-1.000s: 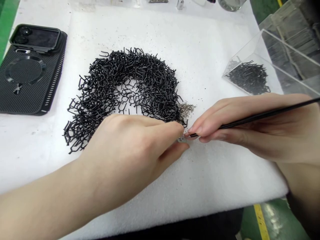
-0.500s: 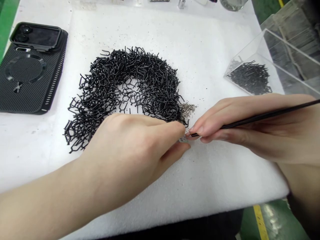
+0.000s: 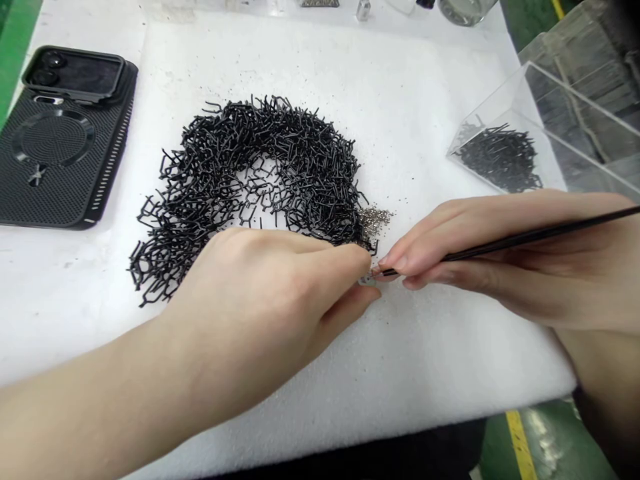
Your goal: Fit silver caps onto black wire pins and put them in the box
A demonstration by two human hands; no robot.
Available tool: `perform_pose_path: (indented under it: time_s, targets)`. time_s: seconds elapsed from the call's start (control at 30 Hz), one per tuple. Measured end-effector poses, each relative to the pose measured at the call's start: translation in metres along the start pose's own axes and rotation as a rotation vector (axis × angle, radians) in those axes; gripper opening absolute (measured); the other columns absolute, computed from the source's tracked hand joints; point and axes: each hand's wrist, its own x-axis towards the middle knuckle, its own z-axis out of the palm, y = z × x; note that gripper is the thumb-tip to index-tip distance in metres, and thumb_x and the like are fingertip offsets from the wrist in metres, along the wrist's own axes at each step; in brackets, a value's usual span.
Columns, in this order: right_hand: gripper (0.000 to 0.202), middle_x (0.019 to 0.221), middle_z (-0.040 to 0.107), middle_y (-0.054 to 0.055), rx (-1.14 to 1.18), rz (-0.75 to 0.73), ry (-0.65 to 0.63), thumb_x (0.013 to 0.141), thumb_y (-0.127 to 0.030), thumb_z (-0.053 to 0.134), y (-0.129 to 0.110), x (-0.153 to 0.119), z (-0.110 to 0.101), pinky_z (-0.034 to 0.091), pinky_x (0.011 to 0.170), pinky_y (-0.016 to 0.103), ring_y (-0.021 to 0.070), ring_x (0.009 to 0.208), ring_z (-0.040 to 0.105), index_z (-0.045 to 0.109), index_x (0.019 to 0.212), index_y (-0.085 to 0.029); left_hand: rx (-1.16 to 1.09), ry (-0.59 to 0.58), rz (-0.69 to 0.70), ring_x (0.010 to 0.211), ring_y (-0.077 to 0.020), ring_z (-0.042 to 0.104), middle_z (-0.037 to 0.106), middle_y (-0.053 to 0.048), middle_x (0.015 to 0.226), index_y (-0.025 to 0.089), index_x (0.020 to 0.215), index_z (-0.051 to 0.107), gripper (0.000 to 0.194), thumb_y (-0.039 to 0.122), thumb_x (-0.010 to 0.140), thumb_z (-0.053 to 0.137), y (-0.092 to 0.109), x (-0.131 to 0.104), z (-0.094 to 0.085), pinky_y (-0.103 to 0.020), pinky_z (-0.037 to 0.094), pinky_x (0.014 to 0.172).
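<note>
My left hand [image 3: 285,287] is closed in a pinch on a small pale piece [image 3: 367,279], mostly hidden between its fingertips. My right hand [image 3: 480,253] grips a thin black stick-like tool [image 3: 540,233], whose tip meets the pale piece. Just behind the fingertips lies a little heap of tiny metallic grains [image 3: 376,219]. A large arc-shaped pile of thin, bent black pieces [image 3: 270,133] spreads beyond my left hand, which covers part of it.
A black phone case [image 3: 55,140] lies at the left on the white foam surface [image 3: 400,87]. At the right, a clear box [image 3: 565,87] is tilted, with black pieces [image 3: 500,157] inside. A glass container [image 3: 465,8] and a small metal item [image 3: 363,9] stand at the far edge.
The view has shifted very slightly. Both hands keep almost the same pose, with the tool tip still at the pale piece.
</note>
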Motion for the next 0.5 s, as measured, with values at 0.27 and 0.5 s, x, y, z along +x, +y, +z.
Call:
perform_pose_path:
  time_s: [0.27,0.5]
  targets:
    - [0.017,0.095,0.09,-0.002,-0.102,-0.049,0.201,0.096,-0.015,0.096,0.003,0.003,0.0,0.07,0.076,0.027,0.0152,0.085,0.084,0.094,0.097,-0.032,0.006,0.027,0.117,0.057,-0.0128,0.062,0.071,0.005,0.068,0.02,0.08,0.075,0.032,0.022,0.112,0.073,-0.005,-0.005,-0.003,-0.034,0.043,0.052]
    - [0.014,0.103,0.091,-0.004,-0.118,-0.012,0.25,0.098,-0.02,0.096,0.011,-0.002,-0.001,0.075,0.085,0.028,0.0174,0.096,0.088,0.094,0.101,-0.033,-0.037,0.026,0.081,0.055,-0.0105,0.057,0.07,0.005,0.067,0.021,0.074,0.073,0.042,0.024,0.115,0.064,-0.006,-0.003,-0.003,-0.034,0.04,0.054]
